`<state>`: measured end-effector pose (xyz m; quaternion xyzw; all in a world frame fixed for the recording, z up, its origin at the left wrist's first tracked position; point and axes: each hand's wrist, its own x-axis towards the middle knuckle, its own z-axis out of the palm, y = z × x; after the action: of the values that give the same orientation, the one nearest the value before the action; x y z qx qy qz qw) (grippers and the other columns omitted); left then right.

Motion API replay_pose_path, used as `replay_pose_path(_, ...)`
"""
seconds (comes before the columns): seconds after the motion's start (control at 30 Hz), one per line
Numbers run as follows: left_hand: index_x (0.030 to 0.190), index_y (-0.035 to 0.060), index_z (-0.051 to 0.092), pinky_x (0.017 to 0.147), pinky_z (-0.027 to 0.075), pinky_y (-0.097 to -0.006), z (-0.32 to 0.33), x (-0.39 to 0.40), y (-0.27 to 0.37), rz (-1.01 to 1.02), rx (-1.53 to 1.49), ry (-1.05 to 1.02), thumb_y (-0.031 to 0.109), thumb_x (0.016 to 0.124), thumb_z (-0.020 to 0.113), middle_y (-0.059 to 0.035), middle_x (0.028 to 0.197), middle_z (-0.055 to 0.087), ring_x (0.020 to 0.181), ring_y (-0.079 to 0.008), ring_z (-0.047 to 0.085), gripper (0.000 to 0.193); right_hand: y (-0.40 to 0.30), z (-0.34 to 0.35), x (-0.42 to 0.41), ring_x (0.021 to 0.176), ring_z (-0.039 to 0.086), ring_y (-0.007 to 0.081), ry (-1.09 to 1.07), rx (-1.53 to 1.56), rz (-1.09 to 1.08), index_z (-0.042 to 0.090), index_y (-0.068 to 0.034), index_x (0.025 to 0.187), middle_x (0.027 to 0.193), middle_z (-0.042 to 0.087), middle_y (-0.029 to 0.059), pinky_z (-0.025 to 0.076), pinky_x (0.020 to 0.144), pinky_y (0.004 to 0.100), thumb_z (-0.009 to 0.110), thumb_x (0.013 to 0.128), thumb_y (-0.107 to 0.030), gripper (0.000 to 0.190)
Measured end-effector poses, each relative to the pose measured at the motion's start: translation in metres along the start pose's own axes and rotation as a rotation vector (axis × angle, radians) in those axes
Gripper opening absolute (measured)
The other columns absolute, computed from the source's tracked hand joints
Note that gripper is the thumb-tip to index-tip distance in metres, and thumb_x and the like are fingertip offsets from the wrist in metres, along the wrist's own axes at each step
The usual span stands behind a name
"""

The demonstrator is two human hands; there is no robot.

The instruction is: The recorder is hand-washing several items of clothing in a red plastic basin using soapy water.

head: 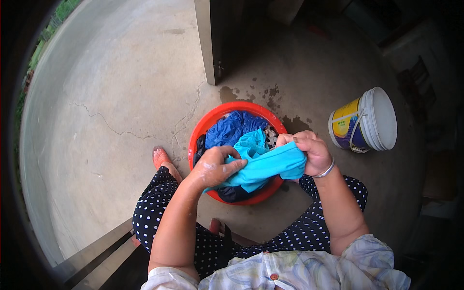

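A turquoise cloth garment (pixel 268 163) is stretched between my two hands above a round red plastic basin (pixel 237 106). My left hand (pixel 214 166), with white suds on its back, pinches the garment's left part between thumb and fingers. At the garment's right end, my right hand (pixel 311 150) grips the edge; a silvery bangle circles that wrist. Below, the basin holds a crumpled blue garment (pixel 235 127), black cloth (pixel 232 194) and a patterned piece (pixel 270 133) near the right rim. Part of the turquoise garment hangs down onto the pile.
A white plastic bucket (pixel 377 119) with a yellow and blue label lies tilted on the concrete floor to the right. A tall pillar or door edge (pixel 206 43) rises beyond the basin. Wet patches (pixel 228 95) mark the floor there. A metal frame (pixel 98 250) is at lower left.
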<state>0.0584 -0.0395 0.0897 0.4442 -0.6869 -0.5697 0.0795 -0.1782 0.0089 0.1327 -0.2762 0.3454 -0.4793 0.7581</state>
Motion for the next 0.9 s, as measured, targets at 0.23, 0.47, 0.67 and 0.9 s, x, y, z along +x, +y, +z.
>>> replay_pose_path(0.23, 0.094, -0.0006, 0.062, 0.070, 0.045, -0.0312, 0.025, 0.007, -0.001, 0.254, -0.323, -0.030, 0.025, 0.080, 0.059, -0.0107, 0.083, 0.062, 0.077, -0.0190, 0.058, 0.030, 0.019, -0.004, 0.002, 0.065, 0.052, 0.0086, -0.055, -0.071, 0.092, 0.056, 0.002, 0.083, 0.075, 0.058, 0.0037, 0.043, 0.060, 0.0220, 0.054, 0.083, -0.019, 0.021)
replay_pose_path(0.47, 0.069, 0.0049, 0.057, 0.056, 0.041, -0.0234, -0.005, -0.011, 0.016, 0.095, -0.996, -0.075, 0.017, 0.079, 0.057, 0.0014, 0.065, 0.054, 0.058, -0.0065, 0.049, 0.015, 0.025, -0.006, 0.010, 0.061, 0.051, 0.0077, -0.114, -0.743, 0.124, 0.058, 0.001, 0.080, 0.069, 0.058, 0.0017, 0.043, 0.057, 0.0237, 0.056, 0.075, -0.007, 0.010)
replay_pose_path(0.67, 0.071, 0.0031, 0.055, 0.058, 0.045, -0.0269, -0.016, -0.019, -0.005, 0.316, -1.523, -0.257, 0.017, 0.075, 0.055, -0.0036, 0.066, 0.054, 0.060, -0.0133, 0.053, 0.014, 0.065, -0.044, 0.025, 0.059, 0.055, 0.0131, 0.202, -1.423, -0.271, 0.059, 0.001, 0.074, 0.066, 0.058, 0.0095, 0.043, 0.057, 0.0282, 0.046, 0.064, -0.002, 0.016)
replay_pose_path(0.9, 0.077, 0.0087, 0.053, 0.075, 0.048, -0.0439, -0.027, -0.021, -0.002, 0.072, -1.528, 0.311, 0.019, 0.076, 0.057, -0.0099, 0.082, 0.060, 0.077, -0.0261, 0.058, 0.011, 0.014, -0.006, 0.011, 0.043, 0.050, 0.0161, -0.048, 0.185, 0.066, 0.052, 0.004, 0.082, 0.065, 0.055, 0.0089, 0.043, 0.038, 0.0279, 0.040, 0.066, -0.004, 0.022)
